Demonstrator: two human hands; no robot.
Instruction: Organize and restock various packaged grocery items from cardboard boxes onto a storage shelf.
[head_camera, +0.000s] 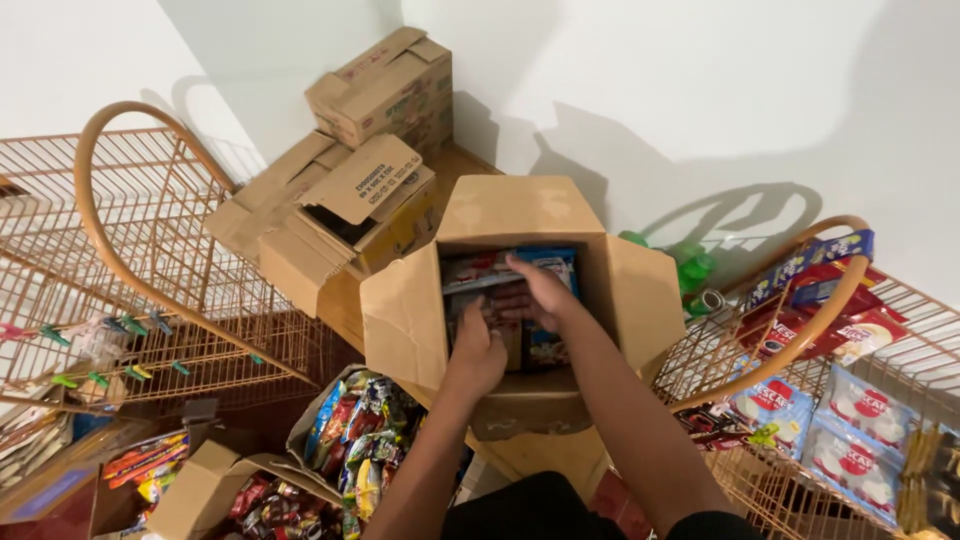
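Both hands reach into the open cardboard box — left hand and right hand each curled on packets inside.

Open carton at centre — both hands inside, among packets. Stacked boxes behind-left; wire rack left; wire basket right — sachets in it; snack boxes front-left.

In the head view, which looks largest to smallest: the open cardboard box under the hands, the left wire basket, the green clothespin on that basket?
1. Left wire basket, largest, though cut off by the frame edge.
2. Open cardboard box.
3. Green clothespin, clearly smallest.
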